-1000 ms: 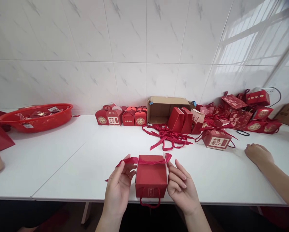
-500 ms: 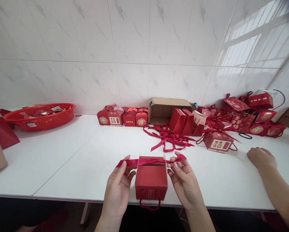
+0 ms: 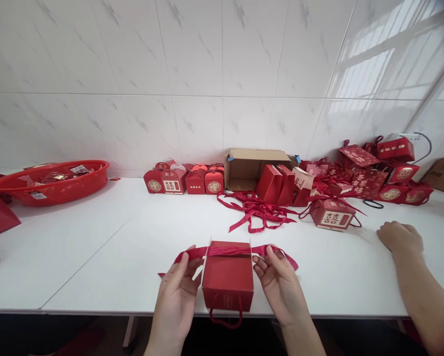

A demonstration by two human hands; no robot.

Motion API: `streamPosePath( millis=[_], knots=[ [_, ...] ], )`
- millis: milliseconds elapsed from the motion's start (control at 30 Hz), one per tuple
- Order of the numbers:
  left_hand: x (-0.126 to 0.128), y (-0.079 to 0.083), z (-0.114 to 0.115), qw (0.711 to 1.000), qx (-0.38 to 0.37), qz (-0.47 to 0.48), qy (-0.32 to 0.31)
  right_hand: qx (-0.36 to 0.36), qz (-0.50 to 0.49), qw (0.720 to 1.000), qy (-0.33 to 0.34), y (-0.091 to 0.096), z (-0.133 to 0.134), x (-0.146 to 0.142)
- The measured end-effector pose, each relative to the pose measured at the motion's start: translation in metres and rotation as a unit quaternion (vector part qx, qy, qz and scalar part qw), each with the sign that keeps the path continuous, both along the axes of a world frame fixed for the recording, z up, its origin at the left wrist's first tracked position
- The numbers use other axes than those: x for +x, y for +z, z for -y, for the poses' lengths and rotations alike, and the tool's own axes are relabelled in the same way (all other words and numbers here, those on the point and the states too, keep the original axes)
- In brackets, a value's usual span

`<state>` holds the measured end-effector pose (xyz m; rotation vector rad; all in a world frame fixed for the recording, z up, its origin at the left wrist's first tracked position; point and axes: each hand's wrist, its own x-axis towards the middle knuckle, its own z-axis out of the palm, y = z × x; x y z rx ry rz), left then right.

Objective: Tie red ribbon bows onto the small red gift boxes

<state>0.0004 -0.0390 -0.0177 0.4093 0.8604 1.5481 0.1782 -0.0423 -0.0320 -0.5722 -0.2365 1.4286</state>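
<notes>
A red gift box (image 3: 227, 282) with a cord handle hanging from its near side sits at the table's front edge, between my hands. Across its top runs a dark red ribbon (image 3: 229, 250), passing between upright side flaps. My left hand (image 3: 179, 289) pinches the ribbon left of the box, and a loose end trails beyond the fingers. On the other side my right hand (image 3: 279, 277) pinches the ribbon between thumb and fingers, its end drooping over the hand's outer side.
Loose ribbons (image 3: 257, 212) lie beyond the box, before an open cardboard box (image 3: 242, 170). A finished-looking gift box (image 3: 333, 215) and a heap of red boxes (image 3: 370, 178) are right. Left stands a red basin (image 3: 66, 185). Another person's hand (image 3: 400, 237) rests at right.
My right hand has slid inward along the ribbon, so more of its end hangs out. A ribbon tail now shows past my left hand. The view has shifted slightly.
</notes>
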Motion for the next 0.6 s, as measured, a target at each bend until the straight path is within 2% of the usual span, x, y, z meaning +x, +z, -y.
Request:
streamPosePath(
  millis=[233, 367, 467, 600],
  knots=[
    [-0.013, 0.010, -0.006, 0.998, 0.024, -0.066, 0.003, 0.018, 0.079, 0.997, 0.001, 0.011, -0.001, 0.009],
    [-0.017, 0.008, -0.006, 0.996, 0.012, -0.086, 0.018, 0.000, 0.090, 0.995, -0.049, 0.007, 0.000, 0.012],
    [-0.015, 0.004, -0.003, 0.998, 0.005, -0.053, 0.046, -0.010, 0.071, 0.994, -0.076, 0.004, 0.002, 0.013],
    [-0.011, -0.001, 0.002, 0.996, -0.030, 0.035, 0.073, -0.012, 0.019, 0.997, -0.070, 0.000, 0.003, 0.012]
  ],
)
